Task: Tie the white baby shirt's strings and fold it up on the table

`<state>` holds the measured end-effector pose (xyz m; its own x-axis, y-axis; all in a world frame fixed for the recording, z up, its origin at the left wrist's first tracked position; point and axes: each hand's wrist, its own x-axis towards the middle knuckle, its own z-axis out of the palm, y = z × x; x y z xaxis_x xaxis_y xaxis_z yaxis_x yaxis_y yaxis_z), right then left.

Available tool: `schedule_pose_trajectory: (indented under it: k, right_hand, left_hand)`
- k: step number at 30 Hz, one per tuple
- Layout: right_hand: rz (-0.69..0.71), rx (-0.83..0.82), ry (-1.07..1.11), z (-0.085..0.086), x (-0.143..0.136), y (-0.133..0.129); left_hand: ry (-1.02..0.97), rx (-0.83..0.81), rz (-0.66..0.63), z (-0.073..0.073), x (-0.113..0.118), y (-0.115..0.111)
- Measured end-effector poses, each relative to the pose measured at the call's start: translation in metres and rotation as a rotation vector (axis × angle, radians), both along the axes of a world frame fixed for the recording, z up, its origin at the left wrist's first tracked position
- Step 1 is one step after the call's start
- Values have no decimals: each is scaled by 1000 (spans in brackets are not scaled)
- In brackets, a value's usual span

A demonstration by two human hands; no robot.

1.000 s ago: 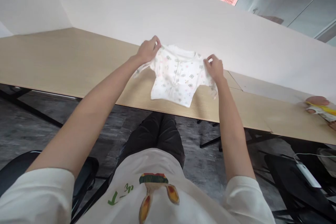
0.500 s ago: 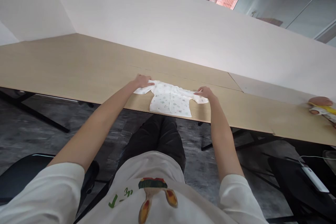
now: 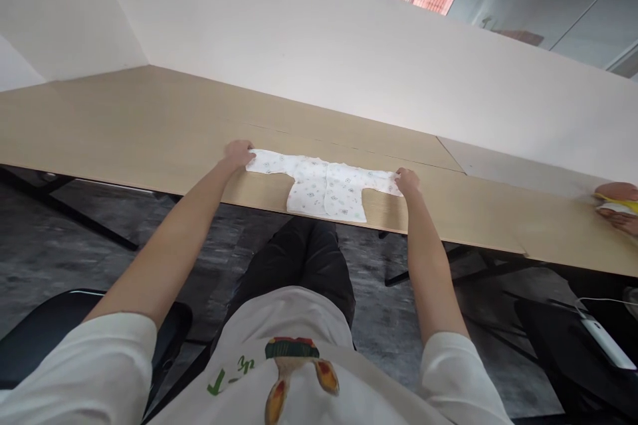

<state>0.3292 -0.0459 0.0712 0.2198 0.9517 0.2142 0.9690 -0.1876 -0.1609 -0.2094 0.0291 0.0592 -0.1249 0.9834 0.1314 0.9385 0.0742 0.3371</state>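
A small white baby shirt (image 3: 326, 189) with a fine print lies flat at the front edge of the wooden table (image 3: 149, 126), its two sleeves spread out sideways. My left hand (image 3: 239, 153) is closed on the cuff of the sleeve on the left. The cuff of the other sleeve is pinched in my right hand (image 3: 408, 180). The lower hem of the shirt lies along the table's edge.
A doll (image 3: 618, 202) in yellow and white lies at the table's far right. A white wall (image 3: 299, 40) rises behind the table. Black chairs (image 3: 573, 345) stand at both sides below, one with a white device (image 3: 608, 343) and cable on it.
Both hands have moved outward, the left one to the left and the right one to the right. The sleeves, bunched before, are now stretched out straight.
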Motion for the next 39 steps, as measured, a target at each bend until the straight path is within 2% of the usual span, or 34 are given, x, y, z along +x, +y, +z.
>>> schedule_pose_trajectory:
  k: [3,6,8,11,14,16,20,24,28,33,39]
  right_hand:
    - [-64,-72,-128,1,-13,-2]
    - [-57,-67,-179,-2,-35,-3]
    - [-3,-50,-179,-5,-57,-1]
    - [124,-65,-138,-9,-103,6]
    - [265,-72,-47,-15,-152,18]
    - [333,-47,13,-22,-178,24]
    - [315,1,117,-41,-206,31]
    - [230,50,191,-56,-207,36]
    - [214,56,293,-59,-202,42]
    - [172,72,475,-60,-200,49]
    - [138,109,533,-64,-201,50]
  left_hand:
    - [121,54,-63,-2,25,-6]
    - [148,91,-273,-8,65,-14]
    - [111,132,-422,-13,99,-20]
    - [37,145,-564,-22,151,-27]
    - [-23,118,-576,-29,191,-31]
    - [-33,90,-522,-34,206,-34]
    - [-32,134,-430,-46,212,-40]
    - [-9,136,-401,-52,212,-41]
    - [-107,87,-352,-46,215,-35]
    - [-314,-48,-184,-34,222,-24]
    - [-321,18,-102,-39,229,-20]
